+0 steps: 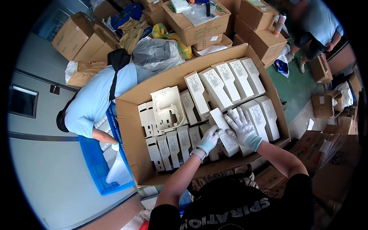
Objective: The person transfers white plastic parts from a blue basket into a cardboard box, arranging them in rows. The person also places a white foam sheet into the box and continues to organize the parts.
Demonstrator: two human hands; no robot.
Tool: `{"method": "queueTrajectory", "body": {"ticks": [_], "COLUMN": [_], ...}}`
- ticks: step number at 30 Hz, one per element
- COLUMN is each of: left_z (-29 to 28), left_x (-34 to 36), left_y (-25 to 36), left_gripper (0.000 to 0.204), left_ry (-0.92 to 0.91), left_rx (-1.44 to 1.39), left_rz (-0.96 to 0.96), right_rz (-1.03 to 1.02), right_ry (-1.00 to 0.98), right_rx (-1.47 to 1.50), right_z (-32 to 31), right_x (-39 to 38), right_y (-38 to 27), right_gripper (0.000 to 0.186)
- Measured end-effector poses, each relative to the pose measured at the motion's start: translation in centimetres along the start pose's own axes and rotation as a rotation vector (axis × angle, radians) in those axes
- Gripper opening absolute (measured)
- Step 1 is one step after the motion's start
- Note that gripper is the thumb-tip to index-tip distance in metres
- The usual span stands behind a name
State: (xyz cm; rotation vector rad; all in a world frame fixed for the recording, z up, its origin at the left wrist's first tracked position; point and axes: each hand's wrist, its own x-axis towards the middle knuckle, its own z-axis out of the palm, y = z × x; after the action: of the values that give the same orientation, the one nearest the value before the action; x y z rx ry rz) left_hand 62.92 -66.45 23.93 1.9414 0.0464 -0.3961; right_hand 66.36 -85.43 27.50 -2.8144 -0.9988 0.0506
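A large open cardboard carton [128, 109] in front of me holds rows of white plastic housings with printed labels. My left hand [209, 139], in a white glove, has its fingers curled at the left edge of one labelled housing [230, 145], which sits tilted in the near row. Over the neighbouring housings my right hand [241, 128], gloved too, lies with fingers stretched out and spread; it hides part of what is under it. An unlabelled hollow housing [163, 101] rests on top of the others at the left, its inside facing up.
At the left a person in a light blue shirt [101, 86] bends over a blue plastic crate [90, 161], reaching inside. Behind the carton, closed boxes [197, 28] and plastic-wrapped goods [157, 51] are piled. Another person [320, 23] stoops at the far right near more boxes [322, 69].
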Motion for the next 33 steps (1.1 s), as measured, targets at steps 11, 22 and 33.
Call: {"method": "queueTrajectory", "body": {"ticks": [11,22,33], "left_z": [-0.5,-21.3,-15.9], "left_x": [-1.8,1.7,5.1], "left_y": [-2.3,-16.9,-6.6], "left_gripper": [0.030,0.049,0.053], "left_ry": [0.074,0.568,0.361], "left_rx": [0.189,0.507,-0.464], "left_rz": [0.102,-0.486,-0.230], "right_rz": [-0.200,0.100,0.514], "right_ry": [0.043,0.069,0.448], "right_rx": [0.045,0.091,0.296], "right_z": [-1.6,-2.7,0.5], "right_x": [0.4,1.0,-3.7], "right_y": [-3.5,-8.2,-20.7], "right_gripper": [0.064,0.059,0.053]}}
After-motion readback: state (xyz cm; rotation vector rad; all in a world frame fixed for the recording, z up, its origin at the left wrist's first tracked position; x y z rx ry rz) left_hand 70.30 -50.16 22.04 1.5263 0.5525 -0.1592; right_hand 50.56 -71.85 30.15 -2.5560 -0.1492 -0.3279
